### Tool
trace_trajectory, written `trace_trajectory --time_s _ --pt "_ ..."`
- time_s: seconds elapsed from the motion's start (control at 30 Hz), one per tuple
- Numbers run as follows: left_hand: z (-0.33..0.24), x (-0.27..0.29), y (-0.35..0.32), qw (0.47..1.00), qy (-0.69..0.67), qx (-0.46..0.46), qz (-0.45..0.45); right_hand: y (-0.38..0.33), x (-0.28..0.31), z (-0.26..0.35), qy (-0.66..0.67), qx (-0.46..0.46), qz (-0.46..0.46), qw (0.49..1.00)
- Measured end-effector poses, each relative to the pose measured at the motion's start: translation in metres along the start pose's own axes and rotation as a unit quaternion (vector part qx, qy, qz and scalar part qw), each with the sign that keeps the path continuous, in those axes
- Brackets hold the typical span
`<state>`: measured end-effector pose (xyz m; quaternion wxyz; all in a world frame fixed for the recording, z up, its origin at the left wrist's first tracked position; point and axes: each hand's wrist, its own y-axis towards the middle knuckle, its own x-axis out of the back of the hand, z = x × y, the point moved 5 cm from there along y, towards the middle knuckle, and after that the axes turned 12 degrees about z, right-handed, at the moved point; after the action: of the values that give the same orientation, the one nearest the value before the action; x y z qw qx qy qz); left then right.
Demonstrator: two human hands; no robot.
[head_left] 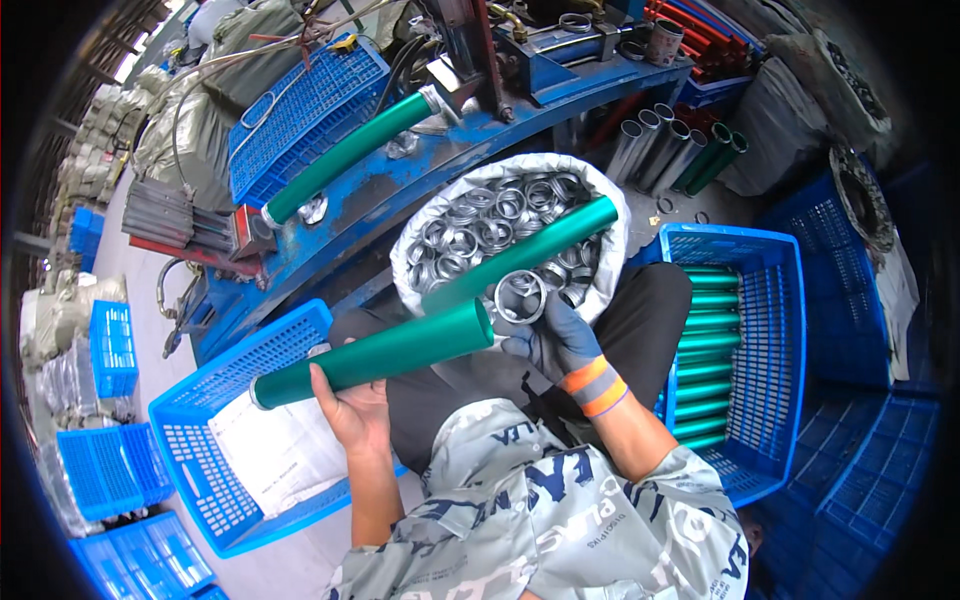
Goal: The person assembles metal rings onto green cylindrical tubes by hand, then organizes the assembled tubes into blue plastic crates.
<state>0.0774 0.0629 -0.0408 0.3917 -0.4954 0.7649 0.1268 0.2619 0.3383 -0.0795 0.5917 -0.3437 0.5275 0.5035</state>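
Head view, seated person, lap at centre. Left hand (352, 408), bare, grips a green tube (372, 354) from below near its left end; the tube lies nearly level, tilted up to the right, its open right end just beside the ring. Right hand (556, 340), in a grey glove with an orange cuff, pinches a metal ring (521, 297) at the fingertips, face toward the camera. The ring sits at the front rim of a white sack (600, 205) full of like rings (490, 215), between the knees.

A second green tube (525, 253) lies slanted across the sack mouth, resting on the rings, upper end to the right. A third green tube (345, 158), with a metal end, lies slanted on the blue machine frame (400, 190) behind the sack.

Right of the person: blue crate (775, 330) holding a stack of green tubes (708, 350) laid side by side. Left of the person: blue crate (200, 440) with a white sheet (275, 450) inside, under the held tube's left end. More blue crates lower left and lower right. Bare metal and green tubes (670, 145) lean at upper right, well apart from both hands.
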Motion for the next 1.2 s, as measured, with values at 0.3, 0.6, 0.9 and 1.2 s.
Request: trace_trajectory --time_s 0.3,0.6,0.9,1.2 --pt "-0.011 0.0 -0.009 0.999 -0.028 -0.035 -0.007 0.002 -0.04 0.001 0.105 0.021 0.011 0.994" --pt "-0.013 0.006 -0.012 0.999 -0.029 -0.043 -0.016 0.003 -0.04 -0.008 0.14 0.062 0.026 0.988" --pt "-0.002 -0.003 -0.019 0.997 0.012 -0.066 0.022 0.012 -0.003 -0.015 -0.204 0.047 0.007 0.978" --pt "-0.015 0.003 -0.018 0.993 0.052 -0.097 0.033 0.022 -0.026 -0.012 -0.273 -0.01 -0.006 0.962"
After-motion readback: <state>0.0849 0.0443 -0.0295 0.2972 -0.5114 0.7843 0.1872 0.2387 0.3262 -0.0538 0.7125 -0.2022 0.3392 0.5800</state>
